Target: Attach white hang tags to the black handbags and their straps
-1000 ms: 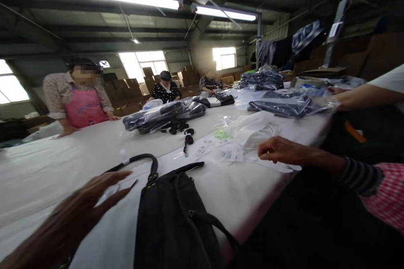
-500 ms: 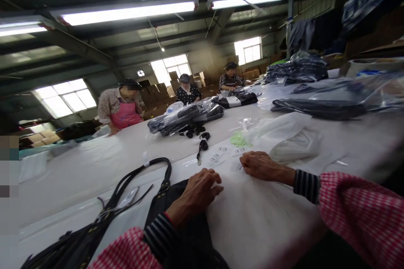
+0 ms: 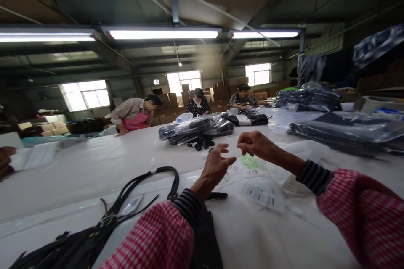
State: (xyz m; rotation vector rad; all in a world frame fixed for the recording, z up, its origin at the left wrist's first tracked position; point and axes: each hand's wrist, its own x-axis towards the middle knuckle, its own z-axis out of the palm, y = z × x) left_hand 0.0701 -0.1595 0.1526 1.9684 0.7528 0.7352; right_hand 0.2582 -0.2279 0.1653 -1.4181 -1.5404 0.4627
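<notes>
Table: long, white-covered work table (image 3: 78, 172), runs across in front of me.
Far left: folded white sheet material (image 3: 34, 155) on the table.
Left bag: black handbag with long looped handles and gold-coloured fittings (image 3: 75, 243), lying near edge, lower left; clear-sleeved white tag (image 3: 131, 205) beside its handle.
Co-worker, left: person in pink apron (image 3: 135, 122), bent over the far edge.
Wrapped bundle: dark goods in clear plastic (image 3: 195, 128), mid-table; coiled black straps (image 3: 198, 143) just in front.
Front bag: second black bag (image 3: 207, 239), below my left forearm, partly hidden by my red-white checked sleeve.
My left hand: bare hand (image 3: 214, 168), raised over the table, fingers bent, thumb well apart from them, nothing visible in it.
Green item: light green crumpled piece (image 3: 251, 161), just below my right hand.
My right hand: bare hand (image 3: 259, 145), fingers curled, thumb near index; too small to tell if something thin is pinched.
Labels: white printed labels (image 3: 263, 197), spread in front of me between both forearms.
Right side: flat dark packs in clear plastic (image 3: 344, 130); taller wrapped pile (image 3: 306, 97) behind.
</notes>
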